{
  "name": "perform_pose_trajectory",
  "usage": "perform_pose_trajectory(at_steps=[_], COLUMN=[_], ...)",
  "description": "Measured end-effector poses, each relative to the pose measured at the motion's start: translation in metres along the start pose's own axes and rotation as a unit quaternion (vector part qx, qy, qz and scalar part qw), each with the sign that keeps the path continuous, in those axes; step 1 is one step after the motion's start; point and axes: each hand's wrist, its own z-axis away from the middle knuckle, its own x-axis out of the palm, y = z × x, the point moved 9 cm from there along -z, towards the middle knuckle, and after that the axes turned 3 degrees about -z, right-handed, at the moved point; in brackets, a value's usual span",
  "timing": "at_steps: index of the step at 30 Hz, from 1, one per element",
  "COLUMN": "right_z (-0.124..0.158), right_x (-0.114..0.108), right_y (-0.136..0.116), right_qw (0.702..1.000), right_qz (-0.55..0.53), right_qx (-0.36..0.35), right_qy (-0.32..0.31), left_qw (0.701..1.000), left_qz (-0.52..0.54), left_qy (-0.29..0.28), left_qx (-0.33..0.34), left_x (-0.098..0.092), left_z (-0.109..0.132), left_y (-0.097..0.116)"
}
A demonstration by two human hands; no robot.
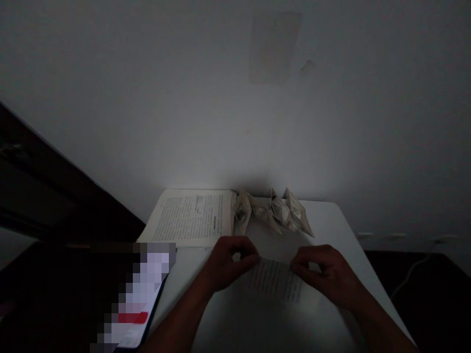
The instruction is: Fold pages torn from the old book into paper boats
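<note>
Between my two hands is a sheet of printed paper (274, 280), held by its upper corners above the white table. My left hand (232, 262) pinches the upper left corner between thumb and fingers. At the upper right corner, my right hand (324, 272) grips the paper the same way. Just beyond the hands stand several folded paper boats (259, 212), made of printed pages and set side by side. To their left lies a stack of printed pages (189, 215). The dim light blurs the sheet's lower edge.
A lit phone (142, 304), partly pixelated, is at the table's left side. The white table (327, 215) meets a pale wall (206, 108) at the back. Dark floor lies on both sides, with a cable (410, 275) at right.
</note>
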Motion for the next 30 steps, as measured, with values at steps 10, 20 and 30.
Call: perform_pose_trajectory(at_steps=[10,20,30], right_z=[-0.002,0.004,0.002], right_x=[0.009,-0.007,-0.007], right_y=[0.031,0.044,0.039], right_qw=[0.994,0.990,0.993], right_qz=[0.006,-0.042,-0.007], right_qx=[0.104,0.131,0.113], right_qy=[-0.011,0.011,0.028], left_qw=[0.997,0.994,0.995], left_qz=[0.007,0.003,-0.009], left_qy=[0.013,0.052,0.004], left_qx=[-0.075,-0.094,-0.097], left_x=[0.006,-0.004,0.006], left_z=[-0.002,-0.001,0.001], left_y=[-0.026,-0.023,-0.027])
